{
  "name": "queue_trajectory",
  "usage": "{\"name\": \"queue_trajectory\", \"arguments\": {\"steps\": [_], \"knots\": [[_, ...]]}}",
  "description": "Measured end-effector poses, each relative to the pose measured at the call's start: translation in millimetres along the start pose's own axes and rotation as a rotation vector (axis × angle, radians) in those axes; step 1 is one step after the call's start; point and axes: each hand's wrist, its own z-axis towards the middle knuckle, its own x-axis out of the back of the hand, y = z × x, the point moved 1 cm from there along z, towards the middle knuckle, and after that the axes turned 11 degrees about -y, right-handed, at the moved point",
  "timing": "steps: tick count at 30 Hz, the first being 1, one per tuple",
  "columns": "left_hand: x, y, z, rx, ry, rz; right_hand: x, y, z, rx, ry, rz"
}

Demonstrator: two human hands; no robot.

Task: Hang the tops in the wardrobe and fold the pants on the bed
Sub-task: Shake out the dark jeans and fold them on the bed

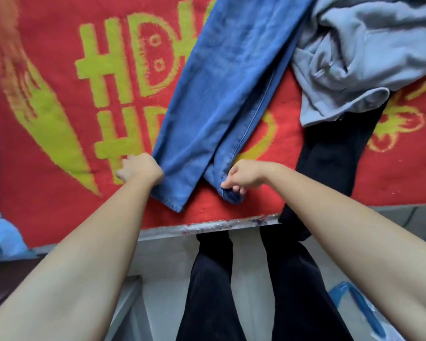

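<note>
- The jeans (221, 94) are lying lengthwise on the red blanket (59, 205), running from the top centre of the frame down to hems near the bed's front edge.
- The right hand (241, 177), centre right, is pinching one leg's bunched hem with curled fingers. The left hand (139, 168), centre left, is sitting curled at the other hem's outer edge; I cannot tell whether it is gripping cloth.
- The legs are lying splayed rather than stacked, so folding now would probably be giving a crooked, lumpy fold.
- Tugging could be dragging the jeans into the grey sweatshirt (354, 57) at upper right, or the black garment (330, 153) hanging over the edge.
- The denim is looking thick and flat with a stitched seam, the blanket fuzzy with yellow-green shapes, and the sweatshirt soft and crumpled.
</note>
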Motion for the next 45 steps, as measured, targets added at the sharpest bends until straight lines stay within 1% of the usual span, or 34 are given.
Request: {"name": "queue_trajectory", "arguments": {"steps": [1, 3, 5, 6, 8, 9, 13, 15, 17, 19, 20, 22, 24, 25, 28, 30, 32, 34, 36, 38, 39, 40, 41, 43, 45], "knots": [[3.9, 3.9, 0.7, -0.057, 0.064, -0.075, 12.4, 3.3, -2.0, 0.012, 0.087, 0.048], [15.9, 19.9, 0.8, -0.223, 0.196, -0.323, 44.7, 7.8, -8.7, 0.069, 0.363, 0.231], [29.8, 44.5, 2.8, -0.357, 0.252, -0.523, 81.4, 10.2, -19.8, 0.132, 0.649, 0.481], [35.9, 58.1, 4.4, -0.387, 0.26, -0.569, 97.9, 10.6, -25.2, 0.155, 0.746, 0.584], [46.9, 85.4, 8.4, -0.421, 0.275, -0.585, 125.3, 9.9, -33.5, 0.213, 0.831, 0.704], [51.2, 98.6, 9.6, -0.446, 0.284, -0.585, 136.2, 9.5, -36.5, 0.241, 0.854, 0.722], [49.2, 129.7, 3.4, -0.561, 0.275, -0.561, 169.7, -1.9, -43.7, 0.28, 0.972, 0.639], [35.6, 130.1, -6.1, -0.653, 0.277, -0.517, 186.8, -11.1, -44.2, 0.298, 1.034, 0.615], [25.1, 125.4, -17.0, -0.754, 0.28, -0.508, 201.8, -20.6, -45.1, 0.284, 1.134, 0.618], [25.5, 120.3, -22.3, -0.798, 0.205, -0.528, 210.7, -26.7, -47.5, 0.242, 1.246, 0.622], [28.4, 118.0, -21.8, -0.804, 0.147, -0.532, 212.2, -27.5, -47.7, 0.213, 1.279, 0.571], [33.6, 111.1, -18.0, -0.792, 0.048, -0.487, 202.4, -26.9, -48.1, 0.164, 1.282, 0.391], [36.4, 104.9, -16.0, -0.762, -0.015, -0.502, 178.5, -22.7, -52.4, 0.196, 1.204, 0.25], [39.0, 104.0, -16.7, -0.733, -0.041, -0.591, 164.1, -17.5, -55.2, 0.233, 1.136, 0.198], [58.2, 115.7, -22.1, -0.578, -0.101, -0.988, 115.2, 9.9, -62.4, 0.281, 0.881, 0.045], [73.8, 130.4, -23.8, -0.53, -0.125, -1.096, 85.9, 36.1, -64.0, 0.281, 0.698, -0.041], [84.4, 146.6, -28.2, -0.529, -0.167, -1.161, 60.1, 60.4, -67.3, 0.31, 0.512, -0.062], [88.7, 161.0, -34.3, -0.535, -0.263, -1.222, 42.2, 77.2, -69.1, 0.328, 0.331, -0.078], [87.3, 172.6, -39.2, -0.541, -0.312, -1.212, 34.5, 88.4, -69.2, 0.284, 0.187, -0.066], [81.6, 176.7, -41.6, -0.534, -0.213, -1.105, 37.3, 95.2, -69.8, 0.213, 0.102, 0.018], [77.2, 176.1, -42.0, -0.548, -0.15, -1.055, 42.3, 95.8, -72.4, 0.17, 0.113, 0.039], [72.2, 175.5, -42.1, -0.574, -0.114, -1.027, 50.5, 94.6, -75.0, 0.153, 0.176, 0.041], [67.3, 174.7, -42.8, -0.607, -0.107, -1.022, 59.9, 91.3, -78.5, 0.181, 0.273, 0.081], [58.7, 172.2, -47.4, -0.654, -0.126, -1.035, 82.6, 79.6, -84.7, 0.322, 0.515, 0.318], [48.5, 166.6, -52.0, -0.658, -0.18, -1.048, 108.1, 65.9, -85.1, 0.385, 0.749, 0.54]]}}
